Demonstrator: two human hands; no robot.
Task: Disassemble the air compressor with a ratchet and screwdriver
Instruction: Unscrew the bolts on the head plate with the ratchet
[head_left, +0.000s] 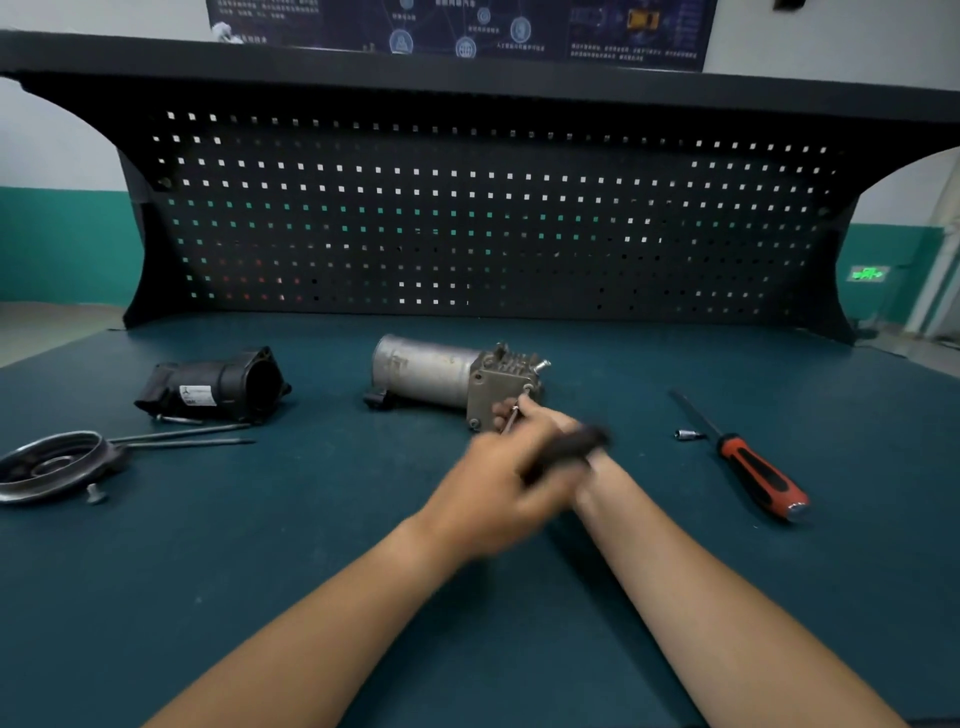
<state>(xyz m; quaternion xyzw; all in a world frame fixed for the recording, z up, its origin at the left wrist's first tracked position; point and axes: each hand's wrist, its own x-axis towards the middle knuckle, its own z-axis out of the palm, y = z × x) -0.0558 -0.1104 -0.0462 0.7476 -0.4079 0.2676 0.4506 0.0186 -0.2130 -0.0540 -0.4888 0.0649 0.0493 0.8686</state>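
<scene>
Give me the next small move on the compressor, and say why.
Probably swing the ratchet handle to loosen the plate's upper-right bolt: its shaft reaches that bolt on the compressor, the left hand grips the blurred handle, the right hand rests by the shaft, and the bolt looks seated.

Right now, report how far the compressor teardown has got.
Done: the black housing, round metal cover and two long bolts lie removed at left. In hand: the left grip holds the blurred ratchet while the right grip steadies its shaft at a corner bolt in the end plate of the compressor. Left: that plate's bolts; the screwdriver lies apart at right.
</scene>
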